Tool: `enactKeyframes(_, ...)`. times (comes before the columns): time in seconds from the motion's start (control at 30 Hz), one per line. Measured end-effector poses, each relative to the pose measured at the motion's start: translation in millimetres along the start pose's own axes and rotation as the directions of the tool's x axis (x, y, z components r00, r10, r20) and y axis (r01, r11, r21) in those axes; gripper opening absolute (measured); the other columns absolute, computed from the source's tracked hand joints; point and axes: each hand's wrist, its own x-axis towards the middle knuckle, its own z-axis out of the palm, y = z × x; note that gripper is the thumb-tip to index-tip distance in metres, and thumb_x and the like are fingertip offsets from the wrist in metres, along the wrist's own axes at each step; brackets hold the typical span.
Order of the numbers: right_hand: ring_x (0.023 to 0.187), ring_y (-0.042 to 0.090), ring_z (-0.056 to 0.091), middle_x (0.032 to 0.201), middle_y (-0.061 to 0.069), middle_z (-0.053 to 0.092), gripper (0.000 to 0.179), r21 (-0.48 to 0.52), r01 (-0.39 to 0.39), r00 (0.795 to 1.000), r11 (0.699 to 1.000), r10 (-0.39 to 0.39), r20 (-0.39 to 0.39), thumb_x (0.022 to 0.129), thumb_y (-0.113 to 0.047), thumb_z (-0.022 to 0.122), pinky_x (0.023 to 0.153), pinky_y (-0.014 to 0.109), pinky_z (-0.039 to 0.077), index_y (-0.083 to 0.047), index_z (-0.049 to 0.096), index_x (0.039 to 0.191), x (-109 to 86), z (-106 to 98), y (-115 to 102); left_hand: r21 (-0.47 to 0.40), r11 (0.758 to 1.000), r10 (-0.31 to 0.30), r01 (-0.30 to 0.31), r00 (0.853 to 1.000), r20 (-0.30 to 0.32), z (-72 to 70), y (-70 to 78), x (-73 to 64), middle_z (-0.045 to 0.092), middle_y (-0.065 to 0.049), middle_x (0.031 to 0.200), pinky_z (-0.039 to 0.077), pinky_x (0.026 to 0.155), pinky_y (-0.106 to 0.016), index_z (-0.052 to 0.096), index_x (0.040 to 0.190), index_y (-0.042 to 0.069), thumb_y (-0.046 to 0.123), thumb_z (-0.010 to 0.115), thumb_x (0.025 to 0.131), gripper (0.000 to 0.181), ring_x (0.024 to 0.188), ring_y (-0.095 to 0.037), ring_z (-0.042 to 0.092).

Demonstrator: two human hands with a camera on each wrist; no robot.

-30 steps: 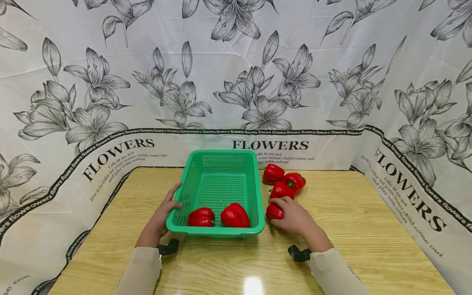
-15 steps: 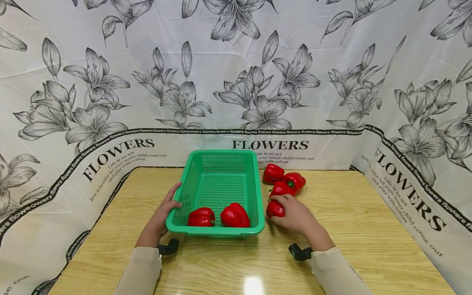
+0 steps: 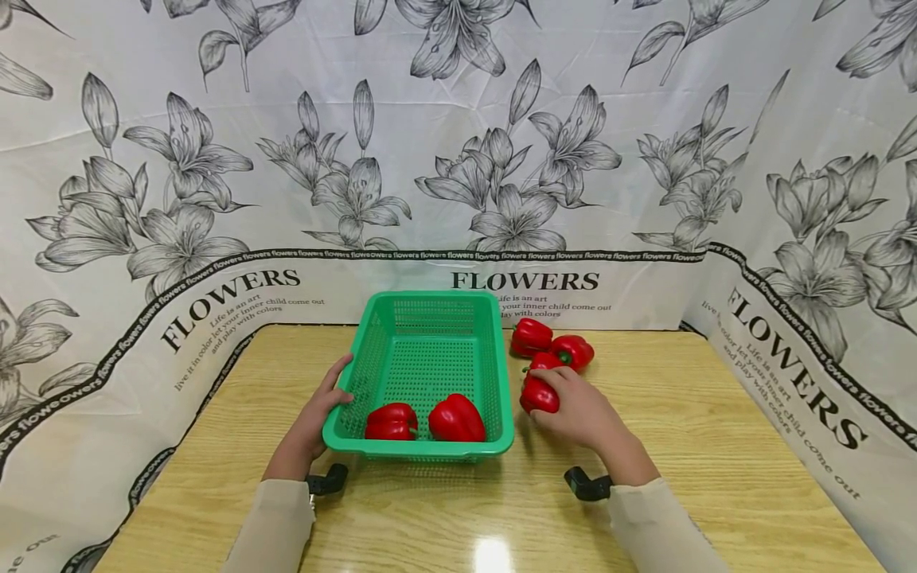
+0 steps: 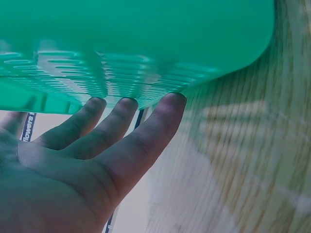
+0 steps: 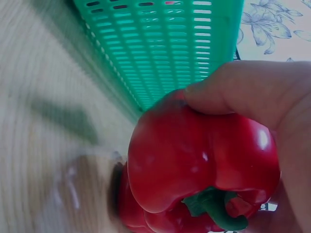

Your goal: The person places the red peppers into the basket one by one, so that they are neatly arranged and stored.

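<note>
red peppers (image 3: 539, 395), six: right fingers (image 3: 562, 380) grip one, left fingers (image 4: 143, 141) one basket (image 3: 419, 450) holding two.

bright in here, white glare (image 3: 492, 555) on the near tabletop (image 3: 415, 517); both wrist views look dimmer, softer.

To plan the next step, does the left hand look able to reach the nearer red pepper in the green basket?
Probably yes: the left hand would have to release the green basket, but that red pepper lies close by, uncovered from above.
</note>
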Motion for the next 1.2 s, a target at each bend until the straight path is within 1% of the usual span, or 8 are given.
enactKeyframes(0.13,0.107,0.041,0.059,0.129,0.020,0.054,0.059,-0.011,0.009,1.000,1.000,-0.009,-0.022,0.078,-0.032,0.071,0.084,0.058,0.049,-0.013,0.057,0.133,-0.2,-4.5,-1.0,-0.002,1.000,-0.003,0.003,1.000,-0.002,0.2,0.3,0.0,0.006,-0.013,0.160,0.044,0.092,-0.041,0.011,0.155,0.034,0.009,0.040,0.090,0.076,0.135,-0.044,0.028)
enactKeyframes(0.33,0.106,0.040,0.059,0.130,0.019,0.054,0.058,0.009,0.005,1.000,1.000,-0.005,-0.023,0.079,-0.032,0.070,0.082,0.058,0.051,-0.014,0.056,0.133,-0.1,-11.3,-4.0,-0.010,1.000,-0.002,0.002,1.000,-0.001,0.4,0.5,0.3,0.007,-0.013,0.160,0.044,0.092,-0.040,0.011,0.156,0.034,0.009,0.040,0.090,0.076,0.135,-0.044,0.028)
enactKeyframes(0.47,0.105,0.040,0.059,0.130,0.019,0.054,0.058,0.017,0.016,0.999,1.000,-0.015,-0.028,0.079,-0.032,0.070,0.082,0.057,0.051,-0.013,0.056,0.133,0.3,-16.1,-7.4,-0.009,1.000,0.000,0.000,1.000,-0.001,0.3,0.2,0.5,0.007,-0.013,0.160,0.044,0.092,-0.040,0.011,0.155,0.034,0.009,0.040,0.090,0.076,0.134,-0.044,0.029)
enactKeyframes(0.7,0.106,0.038,0.059,0.129,0.017,0.054,0.059,0.020,0.038,0.997,0.999,-0.036,-0.062,0.080,-0.031,0.071,0.083,0.056,0.051,-0.013,0.056,0.133,1.9,-22.6,-12.4,-0.005,1.000,0.005,-0.005,1.000,0.001,0.7,-0.5,0.3,0.006,-0.014,0.160,0.045,0.092,-0.041,0.010,0.156,0.034,0.009,0.040,0.091,0.076,0.134,-0.044,0.029)
enactKeyframes(0.9,0.109,0.037,0.058,0.131,0.016,0.055,0.059,0.023,0.058,0.995,0.998,-0.056,-0.082,0.080,-0.033,0.070,0.084,0.056,0.051,-0.013,0.055,0.134,5.5,-26.0,-16.2,-0.005,1.000,0.008,-0.008,1.000,-0.003,0.9,-0.1,0.6,0.006,-0.014,0.160,0.045,0.091,-0.040,0.011,0.156,0.034,0.008,0.039,0.091,0.075,0.134,-0.044,0.029)
enactKeyframes(1.2,0.109,0.036,0.058,0.129,0.015,0.055,0.060,0.017,0.073,0.994,0.997,-0.071,-0.079,0.081,-0.036,0.070,0.082,0.054,0.052,-0.017,0.054,0.136,13.3,-33.9,-25.2,0.009,1.000,0.010,-0.010,1.000,-0.002,0.8,-0.8,0.5,0.007,-0.013,0.160,0.044,0.093,-0.041,0.011,0.156,0.034,0.009,0.040,0.091,0.075,0.134,-0.044,0.029)
